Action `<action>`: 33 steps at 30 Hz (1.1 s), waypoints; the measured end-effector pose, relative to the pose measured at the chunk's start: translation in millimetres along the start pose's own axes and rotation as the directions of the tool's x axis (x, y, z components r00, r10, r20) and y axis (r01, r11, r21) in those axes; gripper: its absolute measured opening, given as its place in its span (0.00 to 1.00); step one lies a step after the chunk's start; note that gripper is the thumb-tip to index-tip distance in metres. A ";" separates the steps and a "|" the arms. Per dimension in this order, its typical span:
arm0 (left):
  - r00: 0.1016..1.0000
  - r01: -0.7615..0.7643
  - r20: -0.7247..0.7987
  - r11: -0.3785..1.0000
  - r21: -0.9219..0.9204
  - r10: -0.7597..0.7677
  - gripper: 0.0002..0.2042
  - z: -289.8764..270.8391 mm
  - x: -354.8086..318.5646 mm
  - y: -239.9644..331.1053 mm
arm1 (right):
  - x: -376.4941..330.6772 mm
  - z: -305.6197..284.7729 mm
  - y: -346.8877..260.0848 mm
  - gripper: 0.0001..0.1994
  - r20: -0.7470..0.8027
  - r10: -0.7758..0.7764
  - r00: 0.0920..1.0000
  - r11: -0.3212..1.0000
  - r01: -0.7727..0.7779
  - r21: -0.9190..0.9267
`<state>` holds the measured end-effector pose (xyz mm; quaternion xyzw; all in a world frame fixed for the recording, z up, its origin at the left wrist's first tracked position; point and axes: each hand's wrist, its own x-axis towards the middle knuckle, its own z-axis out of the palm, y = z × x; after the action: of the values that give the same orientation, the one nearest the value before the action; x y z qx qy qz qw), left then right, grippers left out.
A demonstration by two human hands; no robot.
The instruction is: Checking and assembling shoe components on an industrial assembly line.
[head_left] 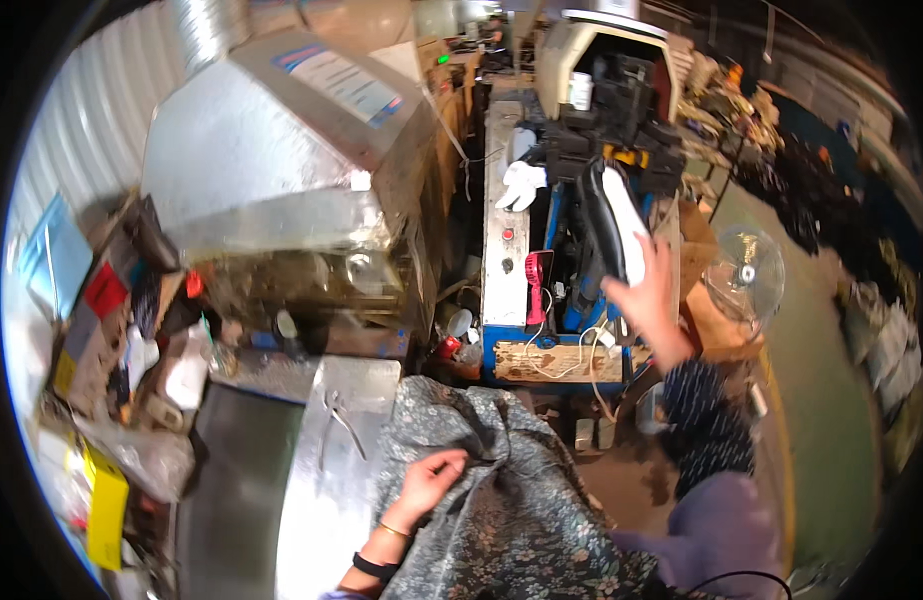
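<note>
A black shoe with a white sole [622, 215] lies tilted on its side at the front of the dark machine, right of centre. My right hand [650, 290] is around its near end, thumb on the left side and fingers along the right. My left hand [432, 482] is over the grey floral apron [512, 500] on my lap, fingers loosely bent, with nothing visible in it. Left of it, pliers [337, 425] lie on a shiny metal plate [307, 520].
A large sheet-metal hood [272, 150] stands at the left, above a dark conveyor belt [232, 490]. A pink handheld fan [536, 285] and white gloves [522, 186] sit by the machine [622, 110]. A round wire-guard fan [747, 272] is at the right, near a cardboard box [717, 325].
</note>
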<state>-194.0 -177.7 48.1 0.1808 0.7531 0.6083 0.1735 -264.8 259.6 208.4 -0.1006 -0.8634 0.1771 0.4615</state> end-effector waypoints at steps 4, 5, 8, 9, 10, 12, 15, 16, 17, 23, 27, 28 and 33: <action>0.972 -0.228 -0.074 0.973 -0.030 0.225 0.21 -11.0 29.7 41.8 | -97.9 15.5 -102.1 0.49 0.267 -0.032 0.963 0.665 -0.179 0.725; 0.961 -0.276 -0.126 0.908 -0.316 0.248 0.29 -9.6 38.7 47.2 | -122.7 18.8 -129.0 0.51 0.381 -0.044 0.924 0.433 -0.326 0.840; 0.967 -0.223 -0.255 0.516 -0.827 0.007 0.34 -25.5 53.3 48.4 | -173.5 27.0 -168.6 0.53 0.553 -0.398 0.732 0.561 -0.282 0.778; 0.960 -0.128 -0.225 0.449 -0.884 -0.168 0.35 -37.5 43.8 58.0 | -173.8 22.8 -179.1 0.53 0.629 -0.478 0.613 0.548 -0.352 0.759; 0.933 -0.204 -0.343 0.625 -0.754 -0.110 0.34 -47.8 29.1 52.5 | -167.2 18.4 -189.2 0.50 0.734 -0.474 0.486 0.464 -0.570 0.678; 0.966 -0.046 -0.256 0.962 -0.267 -0.025 0.29 -80.0 0.6 46.0 | -159.3 39.5 -185.7 0.49 0.795 -0.523 0.308 0.169 -0.876 0.451; 0.998 -0.056 -0.001 0.976 0.212 0.058 0.30 -53.6 -28.3 73.2 | -166.3 55.8 -179.4 0.40 0.711 -0.693 -0.117 0.285 -0.951 0.122; 0.990 0.022 0.122 0.948 0.317 -0.064 0.30 -53.1 -35.4 81.4 | -177.1 50.9 -184.3 0.40 0.703 -0.698 -0.135 0.360 -0.915 0.182; 0.954 0.077 0.231 0.902 0.425 -0.191 0.30 -56.3 -36.2 81.2 | -191.7 48.5 -185.6 0.39 0.697 -0.701 -0.151 0.432 -0.868 0.246; 0.988 0.091 -0.122 0.996 -0.009 -0.092 0.34 -113.3 -93.3 27.8 | -210.1 50.3 -172.6 0.40 0.764 -0.608 -0.215 0.132 -0.977 -0.170; 0.953 0.094 -0.303 0.937 0.337 0.013 0.33 -123.4 -138.2 -7.4 | -226.1 55.0 -178.2 0.42 0.848 -0.480 -0.225 0.217 -0.967 -0.134; 0.908 0.166 -0.418 0.935 0.314 -0.021 0.32 -125.5 -152.9 -21.2 | -222.7 58.6 -179.7 0.42 0.867 -0.458 -0.198 0.201 -0.973 -0.116; 0.548 0.497 -0.811 0.860 0.117 -0.205 0.19 -128.3 -219.3 -59.9 | -167.4 101.0 -256.4 0.35 0.934 -0.346 0.091 0.021 -0.994 0.104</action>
<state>-67.7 -404.9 24.1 -0.2293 0.8644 0.4401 -0.0810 -258.8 -53.5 131.6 0.0107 -0.4965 0.8180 -0.2901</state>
